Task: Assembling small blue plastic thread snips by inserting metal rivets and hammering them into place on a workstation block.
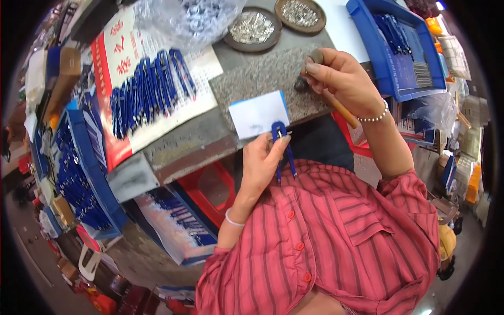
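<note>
My left hand (262, 160) is closed on a narrow blue strap (279, 128). The strap is looped over at the front edge of the stone slab (257, 68), and its two ends hang toward my shirt. A small metal piece shows on it by my thumb. Beside the loop, a white pad with a blue edge (257, 113) lies on the slab. Above the slab's right side, my right hand (338, 76) pinches a small, dark, roundish piece (315, 55) whose kind I cannot make out. Below that hand rests a hammer with a wooden handle (339, 108), its dark head on the slab.
Several blue straps (152, 86) lie in a row on printed paper at left. Two round dishes of small metal parts (253, 27) (300, 14) stand at the back beside a clear plastic bag (186, 21). Blue trays flank the bench (94, 173) (391, 63). A red stool (210, 184) is underneath.
</note>
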